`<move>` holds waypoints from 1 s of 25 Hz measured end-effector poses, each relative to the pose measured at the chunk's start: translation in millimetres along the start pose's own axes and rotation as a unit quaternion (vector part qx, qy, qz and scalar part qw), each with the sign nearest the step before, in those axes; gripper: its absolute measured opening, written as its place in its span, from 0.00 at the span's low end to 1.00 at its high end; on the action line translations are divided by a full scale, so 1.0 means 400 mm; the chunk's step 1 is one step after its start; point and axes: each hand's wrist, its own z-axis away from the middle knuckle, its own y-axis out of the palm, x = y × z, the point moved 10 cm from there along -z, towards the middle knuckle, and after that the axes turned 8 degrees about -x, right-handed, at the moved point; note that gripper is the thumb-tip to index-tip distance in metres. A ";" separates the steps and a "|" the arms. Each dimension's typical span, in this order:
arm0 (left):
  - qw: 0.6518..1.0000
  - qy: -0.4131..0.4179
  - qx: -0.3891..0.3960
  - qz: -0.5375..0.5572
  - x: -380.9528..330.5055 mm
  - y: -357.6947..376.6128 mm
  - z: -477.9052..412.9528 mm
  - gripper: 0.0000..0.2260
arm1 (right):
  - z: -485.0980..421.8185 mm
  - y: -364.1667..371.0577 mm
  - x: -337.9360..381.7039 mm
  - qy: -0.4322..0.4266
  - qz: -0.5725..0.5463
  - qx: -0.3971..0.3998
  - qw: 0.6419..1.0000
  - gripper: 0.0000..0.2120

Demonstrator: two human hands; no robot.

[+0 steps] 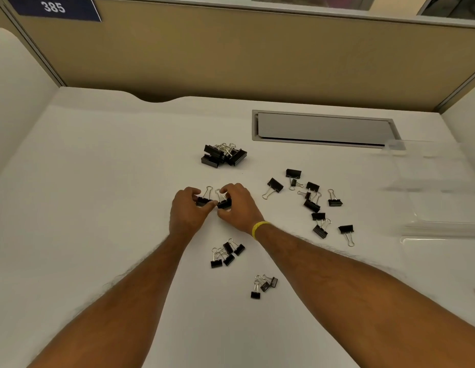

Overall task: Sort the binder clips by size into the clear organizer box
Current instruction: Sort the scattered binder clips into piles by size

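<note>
Black binder clips lie on the white desk in groups. A pile of large clips sits at the back middle. Several medium clips are scattered to the right. Small clips lie between my forearms, and three tiny clips lie nearer to me. My left hand pinches a medium clip. My right hand pinches another medium clip beside it. The clear organizer box stands at the right edge, open, its lid lying toward me.
A grey cable hatch is set into the desk at the back right. Tan partition walls close off the back and sides. A yellow band is on my right wrist.
</note>
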 end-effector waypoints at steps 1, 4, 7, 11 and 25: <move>1.000 -0.004 -0.008 0.012 0.005 -0.003 -0.002 0.22 | -0.001 -0.002 0.003 -0.014 0.005 0.005 1.000 0.22; 0.998 -0.025 -0.035 0.046 0.024 -0.020 -0.006 0.17 | -0.010 -0.045 -0.009 -0.040 0.017 -0.010 0.999 0.19; 0.996 -0.035 -0.044 0.065 0.032 -0.028 -0.006 0.13 | -0.032 -0.136 -0.053 -0.052 0.081 -0.041 0.995 0.22; 0.996 -0.034 -0.053 0.068 0.031 -0.029 0.000 0.11 | -0.056 -0.201 -0.116 -0.063 0.219 0.064 0.972 0.29; 0.998 -0.009 -0.028 0.048 0.022 -0.020 0.025 0.12 | -0.050 -0.129 -0.079 0.049 0.053 -0.033 0.997 0.13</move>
